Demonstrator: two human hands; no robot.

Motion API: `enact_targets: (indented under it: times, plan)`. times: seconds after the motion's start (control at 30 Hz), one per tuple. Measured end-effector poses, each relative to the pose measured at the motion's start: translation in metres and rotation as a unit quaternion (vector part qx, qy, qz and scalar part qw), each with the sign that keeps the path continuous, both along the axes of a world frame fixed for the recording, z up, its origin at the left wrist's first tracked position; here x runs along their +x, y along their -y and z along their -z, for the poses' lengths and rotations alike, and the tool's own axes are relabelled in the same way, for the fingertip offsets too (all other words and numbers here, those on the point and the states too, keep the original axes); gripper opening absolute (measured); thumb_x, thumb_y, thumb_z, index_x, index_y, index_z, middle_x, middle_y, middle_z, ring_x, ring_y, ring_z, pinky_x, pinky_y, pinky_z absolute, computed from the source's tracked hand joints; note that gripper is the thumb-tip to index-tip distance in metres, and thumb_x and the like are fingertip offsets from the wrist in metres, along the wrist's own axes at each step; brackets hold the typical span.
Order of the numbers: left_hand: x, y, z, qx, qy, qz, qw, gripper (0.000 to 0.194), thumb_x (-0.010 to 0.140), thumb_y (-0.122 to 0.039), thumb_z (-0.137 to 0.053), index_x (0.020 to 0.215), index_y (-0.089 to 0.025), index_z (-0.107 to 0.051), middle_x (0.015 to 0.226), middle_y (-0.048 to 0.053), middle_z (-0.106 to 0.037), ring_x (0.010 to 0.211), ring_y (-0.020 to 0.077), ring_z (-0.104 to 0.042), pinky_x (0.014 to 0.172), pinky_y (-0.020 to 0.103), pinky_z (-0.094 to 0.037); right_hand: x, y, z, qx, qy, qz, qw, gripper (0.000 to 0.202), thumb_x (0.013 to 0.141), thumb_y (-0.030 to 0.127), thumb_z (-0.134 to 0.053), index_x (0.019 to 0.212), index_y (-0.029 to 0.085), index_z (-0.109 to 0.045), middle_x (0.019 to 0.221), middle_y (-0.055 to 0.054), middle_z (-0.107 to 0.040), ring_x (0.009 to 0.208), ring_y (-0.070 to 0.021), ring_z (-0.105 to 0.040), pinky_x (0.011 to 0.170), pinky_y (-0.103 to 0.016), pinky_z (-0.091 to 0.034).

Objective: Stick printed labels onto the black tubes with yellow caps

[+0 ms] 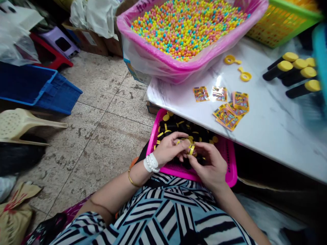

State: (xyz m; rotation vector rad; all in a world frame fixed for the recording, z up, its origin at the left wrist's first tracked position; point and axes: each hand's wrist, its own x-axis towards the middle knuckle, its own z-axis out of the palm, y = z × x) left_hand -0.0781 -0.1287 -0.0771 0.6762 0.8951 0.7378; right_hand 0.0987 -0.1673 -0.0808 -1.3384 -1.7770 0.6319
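Observation:
On my lap rests a pink plastic basket (231, 166) holding many black tubes (170, 126) with yellow caps. Over it, my left hand (170, 147) and my right hand (212, 164) meet with fingers bent inward. Between their fingertips is a small yellow cap (191, 149); whether a black tube is attached to it is hidden by the fingers. My left fingers curl over the far side of the cap, while my right thumb and forefinger pinch it from the right.
The marble-patterned table (268, 126) overhangs the basket. On it are a pink tub (176, 69) of colourful candy balls, printed sachets (227, 115), yellow ring pieces (245, 75) and standing black tubes (296, 76). A blue crate (58, 92) and a cream stool (17, 124) stand left.

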Motion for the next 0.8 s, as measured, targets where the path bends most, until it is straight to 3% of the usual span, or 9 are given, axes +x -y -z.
enact_targets:
  times: [0.1, 0.17, 0.27, 0.37, 0.47, 0.57, 0.63, 0.7, 0.8]
  plan:
    - [-0.006, 0.002, 0.005, -0.022, 0.007, 0.038, 0.999, 0.050, 0.081, -0.051, -0.070, 0.110, -0.012, -0.058, 0.065, -0.001, -0.061, 0.047, 0.0098, -0.055, 0.042, 0.019, -0.043, 0.003, -0.001, 0.003, 0.051, 0.019, -0.045, 0.998, 0.040, 0.075, 0.009, -0.073, 0.112, 0.022, -0.062, 0.102, -0.006, -0.068, 0.095, -0.0186, -0.066, 0.084, -0.035, -0.058]
    - [-0.009, 0.006, 0.005, 0.028, -0.017, 0.054, 0.998, 0.039, 0.083, -0.043, -0.069, 0.103, -0.011, -0.063, 0.070, 0.002, -0.064, 0.052, 0.0087, -0.056, 0.048, 0.019, -0.045, 0.003, 0.000, 0.002, 0.046, 0.004, -0.058, 0.997, 0.036, 0.075, 0.009, -0.074, 0.107, 0.022, -0.065, 0.099, -0.006, -0.069, 0.091, -0.0178, -0.068, 0.081, -0.033, -0.059]
    - [-0.008, 0.010, -0.002, 0.218, -0.108, 0.025, 0.970, 0.023, 0.086, -0.028, -0.067, 0.104, -0.012, -0.070, 0.093, 0.008, -0.071, 0.083, 0.0142, -0.065, 0.077, 0.026, -0.051, -0.002, 0.003, -0.002, -0.091, -0.138, -0.003, 0.986, 0.025, 0.076, 0.015, -0.076, 0.098, 0.021, -0.068, 0.091, -0.004, -0.071, 0.074, -0.0141, -0.070, 0.067, -0.026, -0.061]
    - [-0.004, 0.007, -0.008, 0.355, -0.167, 0.024, 0.920, 0.021, 0.088, -0.023, -0.064, 0.106, -0.014, -0.073, 0.100, 0.009, -0.071, 0.096, 0.0179, -0.064, 0.089, 0.031, -0.049, -0.006, 0.004, -0.005, -0.229, -0.274, 0.059, 0.932, 0.021, 0.074, 0.022, -0.080, 0.091, 0.019, -0.068, 0.079, -0.002, -0.073, 0.066, -0.0145, -0.071, 0.063, -0.025, -0.062]
    - [-0.002, 0.001, -0.005, 0.297, -0.154, 0.046, 0.941, 0.028, 0.090, -0.029, -0.063, 0.113, -0.016, -0.072, 0.101, 0.010, -0.069, 0.088, 0.0165, -0.065, 0.081, 0.029, -0.051, -0.005, 0.003, -0.002, -0.240, -0.297, 0.072, 0.921, 0.024, 0.073, 0.024, -0.080, 0.094, 0.019, -0.069, 0.082, -0.004, -0.074, 0.071, -0.0159, -0.073, 0.068, -0.027, -0.063]
    - [-0.004, 0.000, 0.003, 0.116, -0.074, 0.057, 0.989, 0.052, 0.087, -0.044, -0.064, 0.130, -0.015, -0.059, 0.088, 0.006, -0.066, 0.064, 0.0124, -0.060, 0.057, 0.024, -0.049, 0.003, 0.001, 0.002, -0.151, -0.223, 0.057, 0.961, 0.028, 0.076, 0.019, -0.077, 0.102, 0.022, -0.069, 0.098, -0.005, -0.071, 0.081, -0.0159, -0.071, 0.072, -0.029, -0.062]
    - [-0.005, 0.003, 0.007, 0.036, -0.038, 0.063, 0.997, 0.056, 0.083, -0.048, -0.068, 0.124, -0.012, -0.058, 0.073, 0.002, -0.061, 0.053, 0.0099, -0.054, 0.049, 0.021, -0.043, 0.006, 0.002, 0.004, -0.074, -0.140, 0.020, 0.987, 0.030, 0.073, 0.015, -0.077, 0.102, 0.023, -0.070, 0.101, -0.006, -0.070, 0.088, -0.0179, -0.070, 0.077, -0.033, -0.061]
    - [-0.006, 0.008, 0.006, 0.033, -0.043, 0.067, 0.996, 0.046, 0.081, -0.044, -0.071, 0.111, -0.011, -0.063, 0.069, 0.001, -0.060, 0.054, 0.0092, -0.052, 0.051, 0.021, -0.043, 0.005, 0.003, 0.005, -0.049, -0.117, -0.004, 0.992, 0.029, 0.071, 0.013, -0.078, 0.097, 0.023, -0.071, 0.097, -0.006, -0.071, 0.087, -0.0187, -0.070, 0.076, -0.034, -0.061]
    - [-0.006, 0.012, -0.001, 0.140, -0.113, 0.030, 0.983, 0.031, 0.082, -0.034, -0.071, 0.103, -0.013, -0.067, 0.087, 0.006, -0.066, 0.074, 0.0132, -0.060, 0.069, 0.024, -0.048, -0.002, 0.004, 0.006, -0.166, -0.242, 0.034, 0.955, 0.024, 0.072, 0.018, -0.080, 0.093, 0.021, -0.070, 0.085, -0.004, -0.073, 0.069, -0.0158, -0.071, 0.064, -0.029, -0.061]
